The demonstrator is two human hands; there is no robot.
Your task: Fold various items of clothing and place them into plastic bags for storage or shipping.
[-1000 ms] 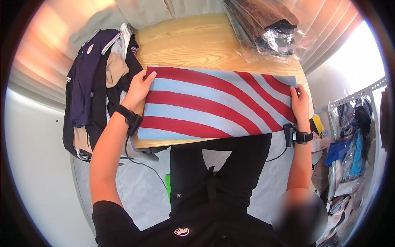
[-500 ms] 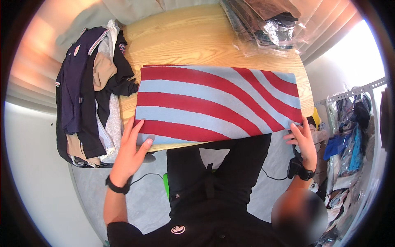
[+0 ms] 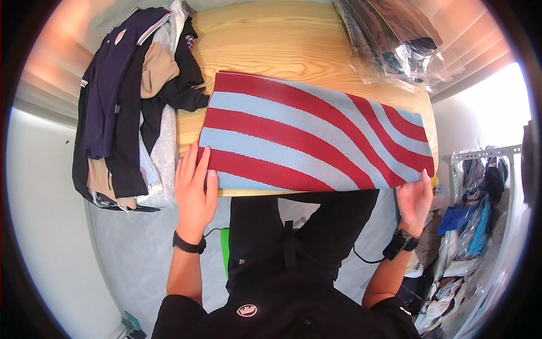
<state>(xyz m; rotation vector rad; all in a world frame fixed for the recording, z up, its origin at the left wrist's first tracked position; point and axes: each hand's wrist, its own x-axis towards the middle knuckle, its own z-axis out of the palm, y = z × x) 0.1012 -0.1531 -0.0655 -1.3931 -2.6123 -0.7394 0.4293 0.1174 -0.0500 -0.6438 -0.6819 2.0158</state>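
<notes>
A folded knit cloth (image 3: 293, 133) with wavy dark red and light blue stripes lies along the near edge of the wooden table. Whether it is a garment or a blanket, I cannot tell. My left hand (image 3: 196, 183) rests at its near left corner, open, with the fingers stretched out along the side edge. At the near right corner my right hand (image 3: 414, 200) is closed on the cloth's edge, and some of its fingers are hidden by the fabric.
A pile of dark, tan and grey clothes (image 3: 127, 101) lies at the table's left side. Clear plastic packages with dark contents (image 3: 403, 48) lie at the far right of the wooden table (image 3: 271, 39). Bagged clothes (image 3: 474, 209) hang from a rack on the right.
The striped cloth has shifted right in view and now slants, its right end nearer me. My left hand has straightened beside it; my right hand has closed around the near right corner.
</notes>
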